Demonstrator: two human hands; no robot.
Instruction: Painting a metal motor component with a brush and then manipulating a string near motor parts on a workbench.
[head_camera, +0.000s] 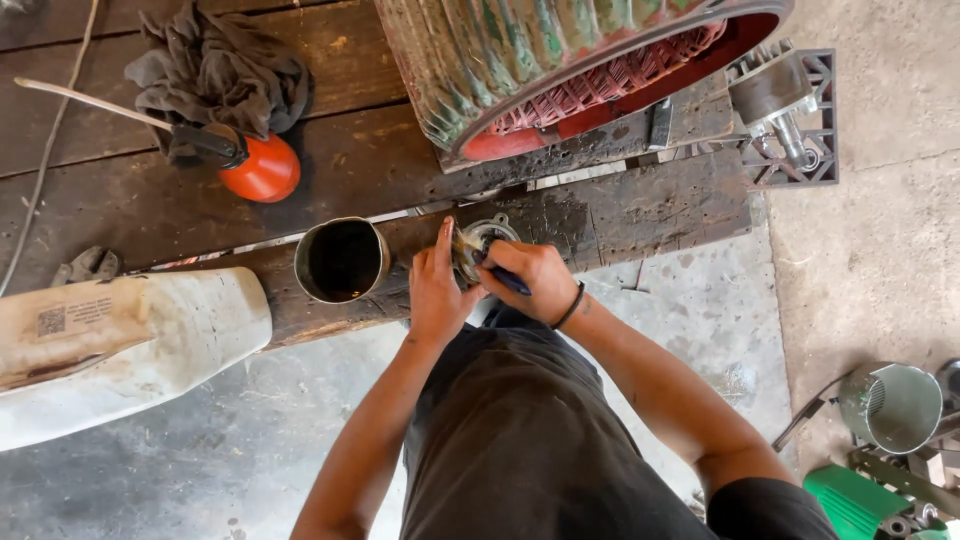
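Observation:
My left hand (437, 290) rests on a small round metal part (484, 238) that lies on a dark wooden beam (620, 215), steadying its left side. My right hand (532, 278) is closed on a dark-handled brush (500, 277) whose tip touches the part. A metal tin of dark liquid (341, 260) stands on the beam just left of my left hand.
A large green and red electric motor housing (570, 70) sits behind the beam. A red oil can (255, 165) and a grey rag (215, 65) lie on the planks at the left. A white container (120, 345) lies at left; metal parts (890, 410) sit at the lower right.

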